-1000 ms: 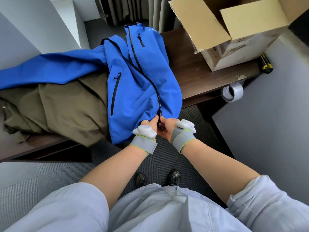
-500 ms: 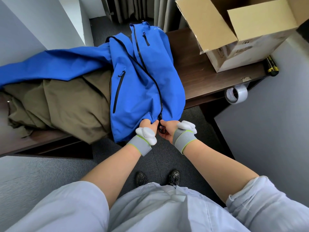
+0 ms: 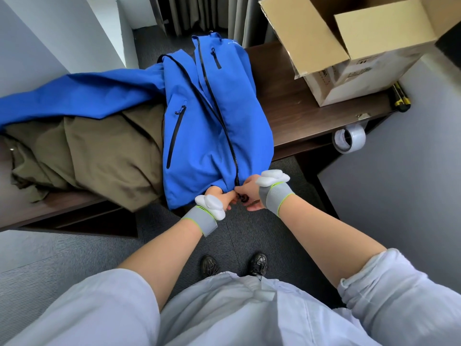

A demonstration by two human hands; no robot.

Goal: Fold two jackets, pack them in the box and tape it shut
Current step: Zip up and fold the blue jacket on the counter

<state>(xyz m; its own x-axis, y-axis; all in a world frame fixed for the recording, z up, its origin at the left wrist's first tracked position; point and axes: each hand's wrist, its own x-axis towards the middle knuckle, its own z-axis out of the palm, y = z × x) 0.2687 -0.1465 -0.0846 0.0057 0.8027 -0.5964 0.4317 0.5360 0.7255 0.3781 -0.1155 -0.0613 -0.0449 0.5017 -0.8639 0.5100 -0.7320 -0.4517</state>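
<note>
Both hands remain at the foot of the zip, as half a second ago, though the left wrist sits a little lower and the right one has turned, so more of its palm shows. The left hand [image 3: 222, 196] has its fingers curled, pinching the hem of the blue jacket [image 3: 214, 126] just left of the zip. The right hand [image 3: 250, 193] pinches the hem on the other side with thumb and forefinger, its lower fingers loosely stretched. The dark zip pull [image 3: 242, 197] hangs between the two hands; whether either hand touches it cannot be told.

The blue jacket lies front up across the middle of the frame on a dark bench [image 3: 299, 116], its hem hanging over the near edge and one sleeve stretched to the left edge of the frame. It partly covers the olive jacket [image 3: 99, 156], which lies crumpled at centre left. The box [image 3: 349, 46] stands open at upper right on the bench, well apart from the jackets. Tape [image 3: 349, 140] hangs at the bench's right end, below the box. A yellow-and-black tool [image 3: 401, 99] lies just right of the box.
</note>
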